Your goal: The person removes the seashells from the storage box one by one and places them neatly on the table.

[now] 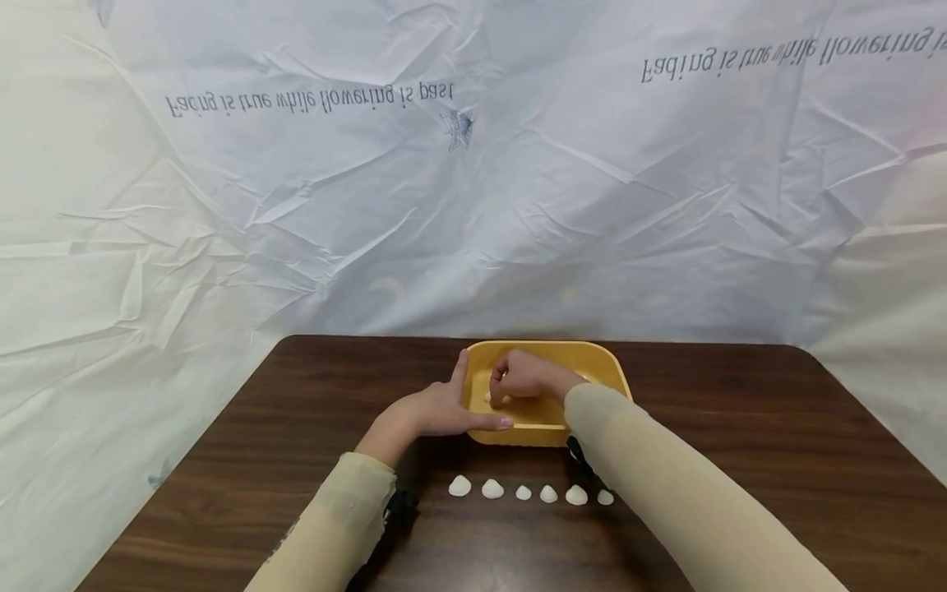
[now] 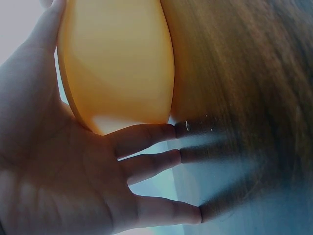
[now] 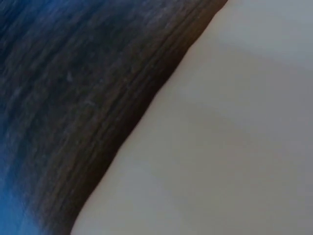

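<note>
In the head view, a yellow plastic bin stands near the table's far edge. My left hand steadies its near left corner, the thumb lying along the front rim. In the left wrist view the left hand's straight, spread fingers reach down to the table beside the bin wall. Inside the bin, my right hand has its fingers curled downward, pinching at a small white seashell, which the fingertips partly hide. The right wrist view shows the bin's pale outer wall but no hand.
In front of the bin, several white seashells lie in a row across the dark wooden table. The right forearm passes close to the row's right end. A whitish printed sheet hangs behind and beside the table.
</note>
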Motion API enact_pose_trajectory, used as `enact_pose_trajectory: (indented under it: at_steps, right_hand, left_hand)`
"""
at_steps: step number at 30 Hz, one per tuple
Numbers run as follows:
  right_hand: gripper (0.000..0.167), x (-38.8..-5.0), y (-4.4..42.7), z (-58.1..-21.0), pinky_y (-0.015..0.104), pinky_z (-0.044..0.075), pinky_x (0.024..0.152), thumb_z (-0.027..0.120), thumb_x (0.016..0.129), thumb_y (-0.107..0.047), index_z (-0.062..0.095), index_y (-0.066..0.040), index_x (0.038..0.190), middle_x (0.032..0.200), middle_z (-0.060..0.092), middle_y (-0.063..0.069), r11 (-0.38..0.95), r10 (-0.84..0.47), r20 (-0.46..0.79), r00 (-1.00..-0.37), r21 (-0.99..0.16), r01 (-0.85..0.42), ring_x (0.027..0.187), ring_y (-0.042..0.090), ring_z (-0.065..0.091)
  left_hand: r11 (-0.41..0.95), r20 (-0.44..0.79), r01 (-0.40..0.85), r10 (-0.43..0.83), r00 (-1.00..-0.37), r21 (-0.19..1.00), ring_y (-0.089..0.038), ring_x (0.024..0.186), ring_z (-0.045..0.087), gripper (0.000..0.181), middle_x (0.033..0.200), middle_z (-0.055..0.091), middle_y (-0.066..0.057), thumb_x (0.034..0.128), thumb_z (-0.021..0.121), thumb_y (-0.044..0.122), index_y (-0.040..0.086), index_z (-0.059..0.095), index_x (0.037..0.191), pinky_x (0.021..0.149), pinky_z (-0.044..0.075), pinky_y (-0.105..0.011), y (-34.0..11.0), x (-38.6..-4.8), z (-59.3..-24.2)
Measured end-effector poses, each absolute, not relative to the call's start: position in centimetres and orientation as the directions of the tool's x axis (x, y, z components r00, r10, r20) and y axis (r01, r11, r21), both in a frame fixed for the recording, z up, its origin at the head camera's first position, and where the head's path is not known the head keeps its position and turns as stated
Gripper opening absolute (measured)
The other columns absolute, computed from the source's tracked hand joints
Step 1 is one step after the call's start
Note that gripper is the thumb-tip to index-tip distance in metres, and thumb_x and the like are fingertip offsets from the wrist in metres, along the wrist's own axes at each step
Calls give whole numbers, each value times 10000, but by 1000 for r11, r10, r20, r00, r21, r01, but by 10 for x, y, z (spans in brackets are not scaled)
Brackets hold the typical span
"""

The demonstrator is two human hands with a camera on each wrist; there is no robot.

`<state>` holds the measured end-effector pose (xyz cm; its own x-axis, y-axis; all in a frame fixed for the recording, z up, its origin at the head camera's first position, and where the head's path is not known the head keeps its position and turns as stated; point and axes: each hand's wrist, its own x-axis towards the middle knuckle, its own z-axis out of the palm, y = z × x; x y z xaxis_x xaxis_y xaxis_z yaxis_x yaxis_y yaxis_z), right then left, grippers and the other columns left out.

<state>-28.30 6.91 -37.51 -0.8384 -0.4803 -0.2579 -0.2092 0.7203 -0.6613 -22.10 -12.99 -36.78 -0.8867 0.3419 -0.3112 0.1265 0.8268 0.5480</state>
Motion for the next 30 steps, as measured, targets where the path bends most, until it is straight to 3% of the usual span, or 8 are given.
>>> enact_pose_trajectory:
  at_steps: [8,14,20,24,30]
  right_hand:
    - [66,-284,79,-357,276,455,635,742,914,-165,767,-122,870,764,622,-17,715,-505,-277,-817,-664,-217,632,105,462]
    - [107,-288,97,-333,421,614,798,705,997,-146,753,-86,922,849,667,94,664,-531,-246,-811,-715,-218,636,138,492]
    - [107,-285,118,-316,459,640,810,732,982,-114,750,-15,948,872,710,134,597,-528,-168,-833,-771,-223,689,169,633]
    - [144,-278,134,-302,510,638,827,697,1006,-79,698,53,1063,918,733,122,538,-493,-109,-863,-818,-205,699,193,663]
    - [186,-269,153,-302,435,644,809,656,1051,-102,697,72,1101,918,736,98,515,-500,-107,-859,-834,-196,746,198,671]
  left_hand:
    - [820,-306,128,347,-886,558,-326,1308,617,1474,1517,568,-277,758,747,848,239,-216,1694,1097,495,-483,-129,-220,-368]
    - [811,-298,131,352,-887,570,-272,1165,637,1450,1340,658,-231,779,762,807,242,-208,1697,1026,511,-450,-130,-222,-368]
    - [823,-289,137,343,-894,552,-281,1209,637,1463,1351,649,-252,766,762,822,220,-185,1704,1048,507,-446,-127,-224,-371]
    - [816,-291,137,349,-891,561,-257,1119,638,1460,1175,677,-171,768,774,808,221,-180,1705,1007,505,-433,-126,-226,-371]
    - [809,-296,118,341,-892,576,-242,1046,630,1447,1076,667,-115,776,790,780,238,-180,1703,969,489,-419,-128,-226,-372]
